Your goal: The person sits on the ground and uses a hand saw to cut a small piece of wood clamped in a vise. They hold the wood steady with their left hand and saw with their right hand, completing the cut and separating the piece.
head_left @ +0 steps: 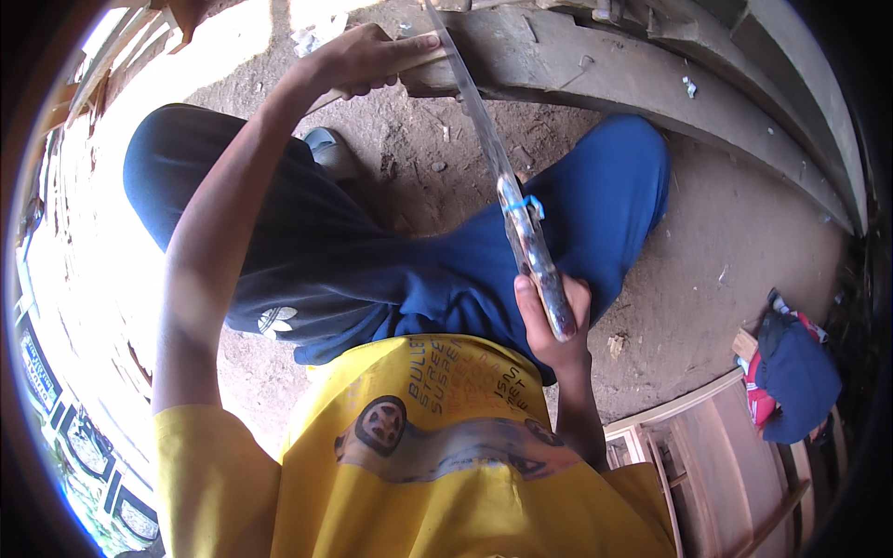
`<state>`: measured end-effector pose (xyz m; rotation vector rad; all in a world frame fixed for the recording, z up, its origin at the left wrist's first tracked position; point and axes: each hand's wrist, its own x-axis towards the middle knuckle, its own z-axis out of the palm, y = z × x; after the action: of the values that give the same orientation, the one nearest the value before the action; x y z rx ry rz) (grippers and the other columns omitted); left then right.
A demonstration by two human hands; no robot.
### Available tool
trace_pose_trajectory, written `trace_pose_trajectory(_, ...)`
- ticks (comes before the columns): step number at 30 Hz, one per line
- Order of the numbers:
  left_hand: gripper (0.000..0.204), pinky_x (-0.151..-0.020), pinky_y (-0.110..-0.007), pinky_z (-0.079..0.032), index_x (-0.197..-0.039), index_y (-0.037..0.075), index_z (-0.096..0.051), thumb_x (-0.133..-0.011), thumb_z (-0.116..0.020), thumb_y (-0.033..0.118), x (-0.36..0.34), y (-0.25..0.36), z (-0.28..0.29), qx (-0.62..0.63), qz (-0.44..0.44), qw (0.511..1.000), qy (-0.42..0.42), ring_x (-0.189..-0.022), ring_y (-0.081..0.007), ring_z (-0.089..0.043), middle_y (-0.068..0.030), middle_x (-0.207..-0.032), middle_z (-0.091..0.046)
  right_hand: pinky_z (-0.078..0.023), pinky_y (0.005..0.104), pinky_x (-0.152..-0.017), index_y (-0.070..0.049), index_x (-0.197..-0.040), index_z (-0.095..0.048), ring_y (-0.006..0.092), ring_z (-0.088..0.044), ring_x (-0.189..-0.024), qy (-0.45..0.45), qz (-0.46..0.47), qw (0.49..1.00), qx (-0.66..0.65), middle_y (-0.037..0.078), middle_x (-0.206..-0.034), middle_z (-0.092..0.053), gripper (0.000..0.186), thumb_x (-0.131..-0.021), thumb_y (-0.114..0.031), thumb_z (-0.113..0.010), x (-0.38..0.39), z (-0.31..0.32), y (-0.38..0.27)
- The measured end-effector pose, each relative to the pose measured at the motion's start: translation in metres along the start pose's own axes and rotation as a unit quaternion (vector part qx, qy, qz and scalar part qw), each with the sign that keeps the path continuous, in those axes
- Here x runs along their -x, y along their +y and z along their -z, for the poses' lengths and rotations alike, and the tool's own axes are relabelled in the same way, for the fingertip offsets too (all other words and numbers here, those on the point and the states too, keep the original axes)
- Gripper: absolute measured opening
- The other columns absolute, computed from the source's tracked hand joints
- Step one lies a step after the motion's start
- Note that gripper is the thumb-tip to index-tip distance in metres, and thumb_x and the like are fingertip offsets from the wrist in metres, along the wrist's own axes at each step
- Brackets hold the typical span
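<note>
Left hand reaching far, right hand gripping near the body.
From my remote place, I see the left arm stretched forward, the index finger pointing right and the other fingers curled under. The right hand is closed, thumb upward; both legs are bent, knees apart.

I see brown dirt floor at 3 o'clock, glaring sunlit patch toward 10, wooden frame at 4, lettered sheet at 8.

Long blade bars the middle; shaded ground at right seems passable.
</note>
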<state>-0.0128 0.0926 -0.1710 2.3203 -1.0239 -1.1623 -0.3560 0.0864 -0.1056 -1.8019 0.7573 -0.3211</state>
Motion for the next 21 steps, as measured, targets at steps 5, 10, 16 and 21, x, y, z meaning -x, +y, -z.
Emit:
trace_pose_trajectory(5,0.080,-0.036,-0.025,-0.036,-0.070,0.001,-0.064,-0.078,-0.047,0.079,-0.009,-0.001,-0.003,-0.001,0.006,1.000,-0.008,-0.045,-0.0097,-0.047,-0.0030,-0.057,-0.049,-0.036,0.0306,-0.042,0.000,-0.072,-0.054,0.0160,-0.049,-0.041,-0.017,-0.015,1.000,-0.003,0.008,-0.050,-0.047,0.016,-0.086,-0.006,-0.058,-0.025,0.002,0.000)
trace_pose_trajectory(10,0.079,-0.037,-0.025,-0.037,-0.067,0.001,-0.062,-0.077,-0.047,0.079,-0.004,-0.002,-0.004,0.012,-0.005,1.000,0.003,-0.044,-0.0092,-0.047,-0.0025,-0.056,-0.049,-0.035,0.0303,-0.042,-0.002,-0.067,-0.050,0.0151,-0.049,-0.040,0.004,0.000,1.000,0.009,0.007,-0.050,-0.048,0.021,-0.086,-0.006,-0.058,0.004,0.010,-0.001)
trace_pose_trajectory(16,0.083,-0.041,-0.026,-0.045,-0.066,0.003,-0.064,-0.072,-0.047,0.084,-0.009,-0.003,0.002,0.008,0.005,1.000,-0.015,-0.046,-0.0102,-0.052,-0.0034,-0.056,-0.053,-0.035,0.0313,-0.042,0.000,-0.070,-0.053,0.0159,-0.048,-0.041,0.007,-0.004,1.000,-0.009,0.008,-0.050,-0.048,0.019,-0.087,-0.007,-0.059,-0.025,0.003,0.001)
trace_pose_trajectory(21,0.079,-0.041,-0.026,-0.041,-0.066,0.001,-0.060,-0.077,-0.047,0.079,-0.006,-0.001,0.001,0.001,0.006,1.000,0.014,-0.046,-0.0106,-0.050,-0.0017,-0.054,-0.048,-0.034,0.0293,-0.042,0.000,-0.071,-0.055,0.0115,-0.048,-0.042,-0.001,-0.003,1.000,0.014,0.005,-0.050,-0.048,0.015,-0.085,-0.004,-0.058,0.009,0.015,0.000)
